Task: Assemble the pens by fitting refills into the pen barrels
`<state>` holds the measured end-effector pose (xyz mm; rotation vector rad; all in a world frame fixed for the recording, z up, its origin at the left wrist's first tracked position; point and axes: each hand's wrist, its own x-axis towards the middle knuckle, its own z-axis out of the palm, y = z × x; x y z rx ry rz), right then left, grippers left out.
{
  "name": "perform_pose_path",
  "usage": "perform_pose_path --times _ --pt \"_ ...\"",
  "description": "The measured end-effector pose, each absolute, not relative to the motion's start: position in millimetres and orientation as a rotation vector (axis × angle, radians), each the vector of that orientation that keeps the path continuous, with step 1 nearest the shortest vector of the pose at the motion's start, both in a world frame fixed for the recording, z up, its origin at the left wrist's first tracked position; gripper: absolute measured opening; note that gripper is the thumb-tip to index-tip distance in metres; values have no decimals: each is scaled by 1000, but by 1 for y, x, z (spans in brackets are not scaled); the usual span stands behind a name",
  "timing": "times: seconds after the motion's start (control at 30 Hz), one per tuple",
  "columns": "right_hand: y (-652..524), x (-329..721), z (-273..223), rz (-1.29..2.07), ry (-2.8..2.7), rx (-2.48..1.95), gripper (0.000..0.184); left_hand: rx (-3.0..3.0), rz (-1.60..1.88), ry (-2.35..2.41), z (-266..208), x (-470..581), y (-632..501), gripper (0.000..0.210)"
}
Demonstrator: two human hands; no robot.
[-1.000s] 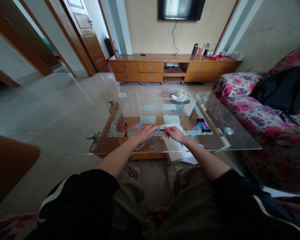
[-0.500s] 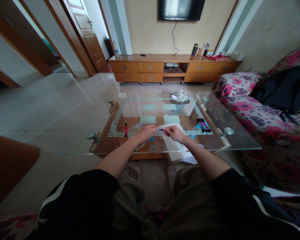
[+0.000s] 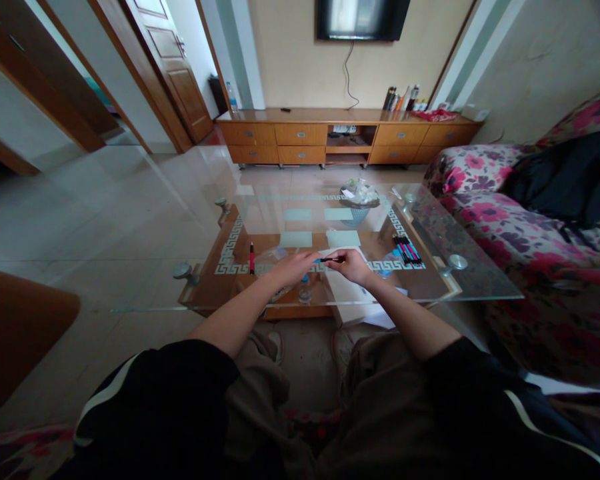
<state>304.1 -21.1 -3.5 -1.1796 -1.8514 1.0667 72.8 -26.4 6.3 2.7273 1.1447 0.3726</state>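
Observation:
Above the near part of the glass table (image 3: 290, 293), my two hands meet at a thin pen (image 3: 326, 260) with blue and black parts. My left hand (image 3: 295, 267) is closed around its blue end, the fingers mostly hidden behind the back of the hand. The fingers of my right hand (image 3: 354, 267) pinch the black end. To the left of my hands lies a single red and black pen (image 3: 252, 259). Several blue, red and black pens (image 3: 407, 250) lie side by side on the right of the glass.
Below the glass are a plastic bottle (image 3: 305, 291) and a white box (image 3: 347, 293). A waste bin (image 3: 357, 215) shows through the far part of the glass. A flowered sofa (image 3: 485, 210) with a black bag (image 3: 570, 177) stands at right; a wooden TV cabinet (image 3: 300, 135) stands ahead.
The fingers of my right hand have shifted a little to the right, and more of the pen's black part shows between my hands. My left hand has hardly moved.

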Motion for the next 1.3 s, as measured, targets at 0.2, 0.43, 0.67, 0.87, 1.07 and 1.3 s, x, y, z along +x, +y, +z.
perform_pose_path --times 0.2,0.43,0.67,0.87,1.07,1.3 --pt "-23 306 -8 1215 -1826 -1287 58 2728 399 1184 10 72 -30 30" --pt "-28 299 2 1361 -1737 -1273 66 2755 417 1172 11 71 -29 28" --pt "-20 305 -12 1281 -1820 -1182 46 2768 415 1142 9 68 -28 28" --pt "-19 305 -17 1202 -1803 -1233 49 2802 431 1114 3 67 -25 29" --pt "-22 304 -10 1277 -1862 -1333 56 2831 488 1076 5 69 -25 28" --pt "-18 305 -19 1188 -1813 -1206 42 2803 460 1110 11 70 -31 29"
